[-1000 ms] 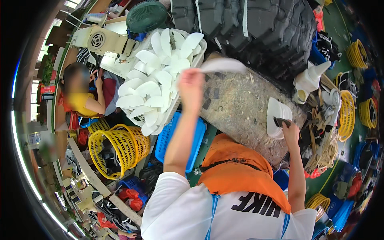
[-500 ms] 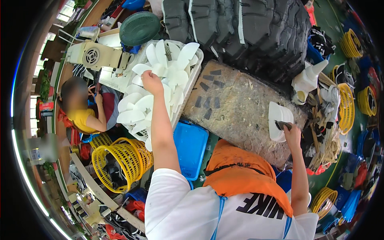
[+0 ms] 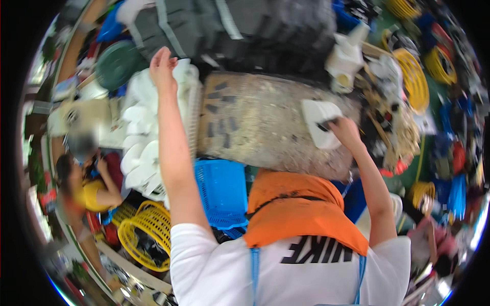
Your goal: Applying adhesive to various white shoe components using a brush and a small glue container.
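My left hand (image 3: 163, 69) is raised over the far end of a white basket (image 3: 195, 109), close to the black sheets, its fingers loosely bent and apart with nothing visible in them. Thin white rounded pieces (image 3: 138, 120) lie piled in that basket. At the right of the worn board (image 3: 275, 120), my right hand (image 3: 347, 132) pinches a small dark piece (image 3: 325, 125) over a stack of white curved pieces (image 3: 315, 112). Several small dark patches (image 3: 214, 108) are spread on the board's left part. Motion blurs the picture somewhat.
Black ribbed sheets (image 3: 265, 41) stand stacked behind the board. A white spouted bottle (image 3: 345, 61) is at its far right corner. Beside me sit a blue basket (image 3: 222, 191) and a yellow basket (image 3: 145, 234). A person in yellow (image 3: 97, 196) sits at the left.
My left hand has moved from the white pieces toward the far end of their basket. The view has shifted, so the board appears further left. My right hand stays at the white stack.
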Tool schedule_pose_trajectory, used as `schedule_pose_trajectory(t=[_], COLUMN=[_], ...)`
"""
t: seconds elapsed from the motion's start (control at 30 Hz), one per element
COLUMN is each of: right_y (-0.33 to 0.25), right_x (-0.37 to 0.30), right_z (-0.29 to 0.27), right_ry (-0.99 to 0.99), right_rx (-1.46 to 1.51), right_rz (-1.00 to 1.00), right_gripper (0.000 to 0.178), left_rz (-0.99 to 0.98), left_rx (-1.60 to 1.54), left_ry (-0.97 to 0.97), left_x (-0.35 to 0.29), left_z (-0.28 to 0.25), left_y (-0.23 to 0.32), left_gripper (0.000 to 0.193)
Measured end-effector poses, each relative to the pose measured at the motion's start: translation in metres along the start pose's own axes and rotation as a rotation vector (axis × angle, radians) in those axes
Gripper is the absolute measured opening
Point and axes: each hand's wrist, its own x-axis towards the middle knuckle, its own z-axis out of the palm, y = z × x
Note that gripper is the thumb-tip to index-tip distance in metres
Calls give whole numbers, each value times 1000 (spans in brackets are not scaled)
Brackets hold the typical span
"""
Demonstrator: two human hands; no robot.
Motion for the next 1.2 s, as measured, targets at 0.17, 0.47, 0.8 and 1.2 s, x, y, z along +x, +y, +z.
schedule_pose_trajectory(t=[0.17,0.47,0.8,1.2], right_y=[-6,36,65,-22], right_x=[63,-19,97,31], right_z=[3,-21,-47,1], right_ry=[59,-349,512,214], right_rx=[144,-36,60,210], right_rz=[-227,-703,-95,-596], right_gripper=[21,24,19,20], left_rz=[134,373,477,576], left_rx=[398,1169,830,756], left_ry=[-780,-878,-637,-1038], left_x=[-134,-272,-291,-376], left_z=[130,177,162,98], left_y=[-89,-182,-83,-171], left_gripper=[23,42,12,15])
